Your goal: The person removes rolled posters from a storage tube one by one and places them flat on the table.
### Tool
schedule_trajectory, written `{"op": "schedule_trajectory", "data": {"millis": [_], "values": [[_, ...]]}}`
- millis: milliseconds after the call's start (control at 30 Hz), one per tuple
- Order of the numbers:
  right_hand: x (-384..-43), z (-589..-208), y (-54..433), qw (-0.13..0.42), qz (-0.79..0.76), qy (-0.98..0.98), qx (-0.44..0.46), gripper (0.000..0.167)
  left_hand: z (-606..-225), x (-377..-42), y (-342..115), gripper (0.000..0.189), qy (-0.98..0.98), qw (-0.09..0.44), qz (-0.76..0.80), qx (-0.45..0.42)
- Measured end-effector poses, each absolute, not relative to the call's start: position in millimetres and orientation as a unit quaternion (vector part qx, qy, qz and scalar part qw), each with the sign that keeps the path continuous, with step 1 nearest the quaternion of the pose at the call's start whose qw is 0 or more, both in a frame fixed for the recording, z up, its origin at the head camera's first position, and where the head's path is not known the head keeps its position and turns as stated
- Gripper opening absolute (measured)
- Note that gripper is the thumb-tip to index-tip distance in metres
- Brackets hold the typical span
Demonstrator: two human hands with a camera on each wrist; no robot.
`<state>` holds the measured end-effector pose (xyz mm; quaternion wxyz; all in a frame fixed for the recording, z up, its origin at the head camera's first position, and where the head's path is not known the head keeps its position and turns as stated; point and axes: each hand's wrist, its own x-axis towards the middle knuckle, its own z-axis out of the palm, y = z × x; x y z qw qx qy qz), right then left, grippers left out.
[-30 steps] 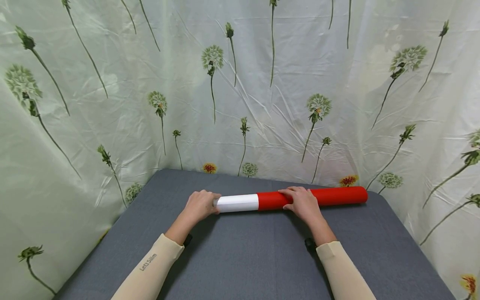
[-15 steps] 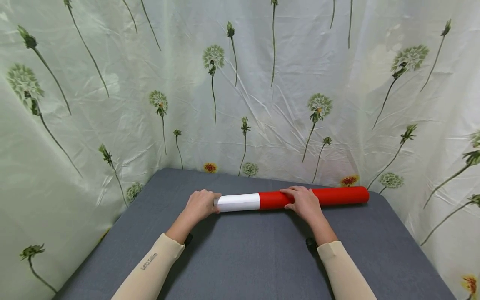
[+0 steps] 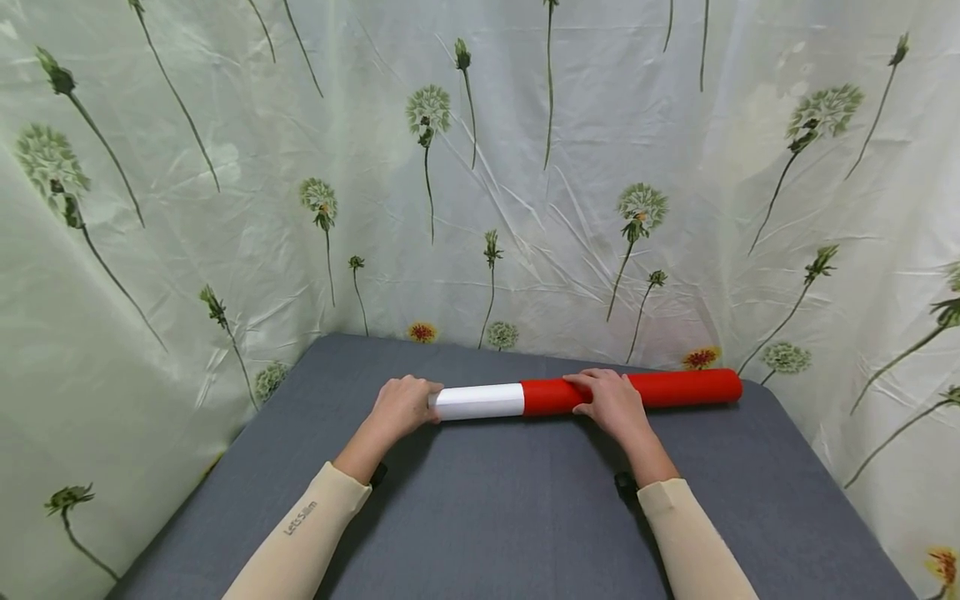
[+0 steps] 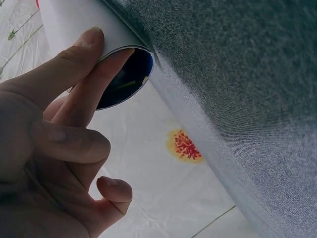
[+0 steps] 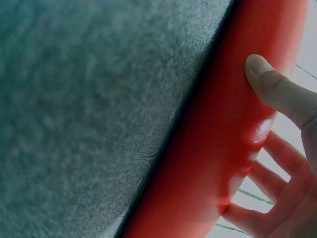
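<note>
A long red tube [image 3: 682, 389] lies across the far part of the table. From its left end a slightly narrower white roll [image 3: 477, 402] sticks out; how far it runs inside is hidden. My left hand [image 3: 401, 407] pinches the roll's free end. In the left wrist view, the thumb of that hand [image 4: 59, 134] lies outside the rim and a finger reaches into the round, dark blue opening. Around the red tube, left of its middle, my right hand [image 3: 611, 404] holds on. Its thumb presses the near side in the right wrist view, with other fingers on the far side.
A grey cloth covers the table [image 3: 487, 508], whose far edge is close behind the tube. Behind and on both sides hangs a pale curtain [image 3: 525, 208] printed with dandelions. Dark bands sit on both wrists.
The red tube and my right hand have edged very slightly right, showing a touch more of the white roll. My left hand keeps its pinch. The whole view has shifted a little.
</note>
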<state>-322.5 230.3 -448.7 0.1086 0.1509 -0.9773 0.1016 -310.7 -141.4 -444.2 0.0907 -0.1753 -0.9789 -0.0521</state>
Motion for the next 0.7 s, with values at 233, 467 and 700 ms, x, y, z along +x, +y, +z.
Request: {"op": "schedule_trajectory", "data": {"millis": [233, 467, 700], "values": [[-322.3, -446.9, 231.5, 0.104, 0.098, -0.978, 0.152, 0.059, -443.4, -311.1, -142.7, 0.052, -0.980, 0.091, -0.046, -0.173], [-322.6, -446.0, 233.2, 0.101, 0.098, -0.978, 0.151, 0.059, -443.1, -311.8, -143.0, 0.051, -0.979, 0.092, -0.044, -0.174], [-324.2, -447.4, 235.1, 0.101, 0.097, -0.979, 0.149, 0.059, -441.9, -311.5, -143.3, 0.053, -0.981, 0.082, -0.055, -0.167]]}}
